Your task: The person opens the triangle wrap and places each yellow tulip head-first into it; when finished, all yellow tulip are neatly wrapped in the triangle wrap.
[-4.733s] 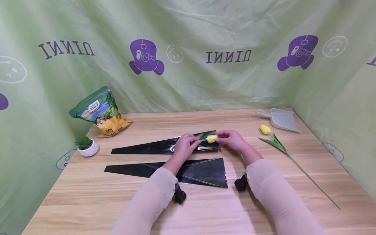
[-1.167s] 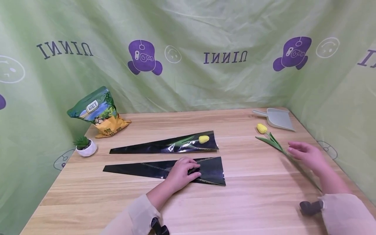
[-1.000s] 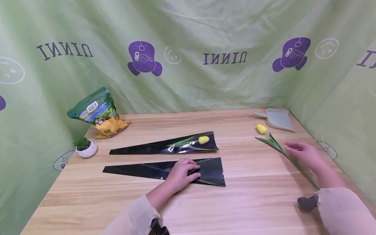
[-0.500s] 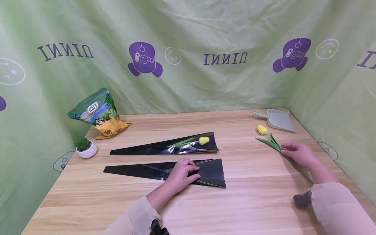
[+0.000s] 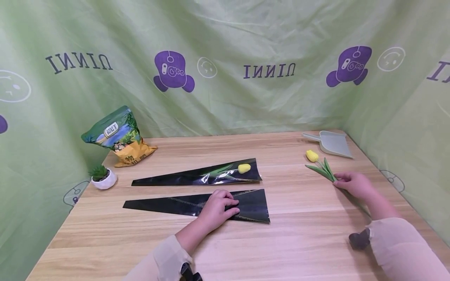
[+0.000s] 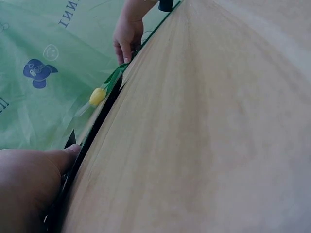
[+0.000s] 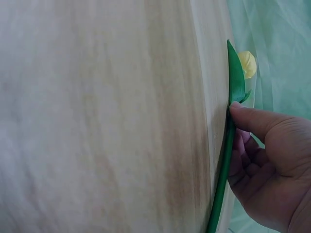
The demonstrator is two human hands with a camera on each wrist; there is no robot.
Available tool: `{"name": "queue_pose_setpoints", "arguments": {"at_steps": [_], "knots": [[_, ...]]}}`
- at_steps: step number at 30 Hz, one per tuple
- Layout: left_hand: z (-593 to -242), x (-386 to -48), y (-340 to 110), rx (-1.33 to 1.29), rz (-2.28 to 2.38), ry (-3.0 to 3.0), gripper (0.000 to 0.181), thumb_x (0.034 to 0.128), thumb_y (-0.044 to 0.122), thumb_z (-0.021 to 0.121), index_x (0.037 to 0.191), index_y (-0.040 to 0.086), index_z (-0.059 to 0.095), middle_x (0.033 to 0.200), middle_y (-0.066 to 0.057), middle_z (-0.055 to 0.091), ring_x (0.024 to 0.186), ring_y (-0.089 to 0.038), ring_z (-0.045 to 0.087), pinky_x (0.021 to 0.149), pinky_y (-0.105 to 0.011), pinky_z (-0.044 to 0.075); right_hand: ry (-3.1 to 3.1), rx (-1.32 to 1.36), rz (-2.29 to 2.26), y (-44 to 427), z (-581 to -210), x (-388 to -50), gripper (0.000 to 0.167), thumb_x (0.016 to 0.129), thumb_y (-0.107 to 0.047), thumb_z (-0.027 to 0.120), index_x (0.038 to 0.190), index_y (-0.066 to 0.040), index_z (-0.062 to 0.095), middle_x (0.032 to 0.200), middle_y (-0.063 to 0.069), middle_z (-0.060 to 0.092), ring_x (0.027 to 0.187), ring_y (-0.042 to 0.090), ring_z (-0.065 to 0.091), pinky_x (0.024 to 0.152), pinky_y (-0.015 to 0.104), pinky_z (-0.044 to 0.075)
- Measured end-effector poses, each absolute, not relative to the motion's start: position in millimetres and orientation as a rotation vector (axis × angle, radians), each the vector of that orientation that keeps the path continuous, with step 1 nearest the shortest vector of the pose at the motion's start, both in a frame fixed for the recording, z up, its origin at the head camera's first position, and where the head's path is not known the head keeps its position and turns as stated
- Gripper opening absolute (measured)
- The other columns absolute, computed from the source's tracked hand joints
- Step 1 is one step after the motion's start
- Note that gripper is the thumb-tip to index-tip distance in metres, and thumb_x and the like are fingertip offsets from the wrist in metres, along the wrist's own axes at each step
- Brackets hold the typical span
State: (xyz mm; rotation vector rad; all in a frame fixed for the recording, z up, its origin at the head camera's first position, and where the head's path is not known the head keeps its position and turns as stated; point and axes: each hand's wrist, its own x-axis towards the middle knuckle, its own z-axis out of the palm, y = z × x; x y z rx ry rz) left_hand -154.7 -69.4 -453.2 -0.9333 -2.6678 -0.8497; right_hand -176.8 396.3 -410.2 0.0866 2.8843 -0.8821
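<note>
My right hand pinches the green stem of a yellow artificial tulip just below its leaves, on the right of the table. In the right wrist view the thumb presses the stem against the curled fingers. My left hand rests on a black tapered flower sleeve, fingers slightly bent, thumb apart from the index finger. Behind it lies a second black sleeve with another yellow tulip inside, its bloom near the wide end.
At the back left stands a green and yellow printed bag, beside a small succulent in a white pot. A grey dustpan lies at the back right corner. Green printed cloth hangs around the wooden table.
Earlier both hands worked at the tulip in the rear sleeve. Since then my left hand came to the front sleeve, and my right reached the right-hand tulip and took hold of its stem.
</note>
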Motion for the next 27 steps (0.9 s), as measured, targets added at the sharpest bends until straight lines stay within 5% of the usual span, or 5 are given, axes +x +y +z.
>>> {"name": "queue_pose_setpoints", "arguments": {"at_steps": [6,13,23,27], "knots": [[-453.1,-154.1,-68.1,-0.917,-0.87,-2.633,0.017,0.084,0.023,0.077,0.098,0.013,0.08,0.098,-0.001,0.065,0.098,-0.02,0.057,0.088,-0.033,0.047,2.844,0.132,-0.877,395.6,-410.5,-178.6,0.056,0.093,-0.023,0.064,0.132,0.014,0.047,0.119,0.036,0.059,0.114,0.054,0.051,0.094,0.065,0.039],[-455.4,-154.5,-67.3,-0.871,-0.941,-2.614,0.012,0.0837,0.02,0.077,0.094,0.014,0.081,0.097,-0.002,0.067,0.098,-0.02,0.058,0.089,-0.033,0.048,2.826,0.176,-0.9,389.7,-409.7,-180.7,0.052,0.091,-0.018,0.064,0.128,0.016,0.05,0.11,0.032,0.062,0.101,0.041,0.058,0.089,0.057,0.043],[-455.2,-154.6,-66.5,-0.802,-1.077,-2.596,0.01,0.0846,0.019,0.076,0.091,0.012,0.08,0.095,0.0,0.069,0.098,-0.019,0.06,0.09,-0.032,0.049,2.837,0.138,-0.876,381.5,-401.6,-181.9,0.053,0.092,-0.014,0.061,0.132,0.017,0.044,0.111,0.036,0.059,0.1,0.043,0.058,0.084,0.051,0.047],[-454.3,-154.9,-66.2,-0.8,-1.091,-2.596,0.011,0.0853,0.02,0.075,0.092,0.012,0.08,0.096,0.0,0.07,0.099,-0.019,0.06,0.091,-0.033,0.049,2.82,0.144,-0.899,382.0,-396.2,-183.0,0.055,0.093,-0.014,0.06,0.134,0.018,0.042,0.104,0.03,0.06,0.092,0.033,0.058,0.076,0.039,0.048]]}}
